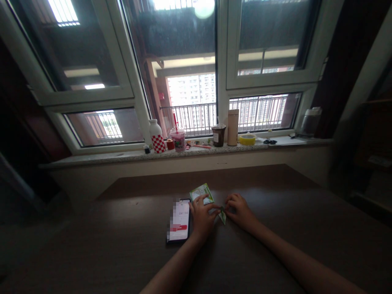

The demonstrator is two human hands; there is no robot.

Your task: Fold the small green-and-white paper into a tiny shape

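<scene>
A small folded piece of green paper (223, 218) lies low over the brown table, between my two hands. My left hand (202, 217) pinches its upper left side with thumb and index finger, while its other fingers spread over the lower part of a green and white packet (202, 191). From the other side, the curled fingers of my right hand (240, 210) close on the top of the folded paper; the fingertips partly hide it. Just left of my left hand lies a phone (181, 216), its lit screen reading 04:56.
The brown table (141, 212) reaches towards a stone windowsill (131, 157). Along the sill stand a checkered bottle (157, 139), a pink drink cup (178, 141), a dark drink cup (218, 135), a tan flask (232, 127), yellow tape (247, 140) and scissors (270, 141).
</scene>
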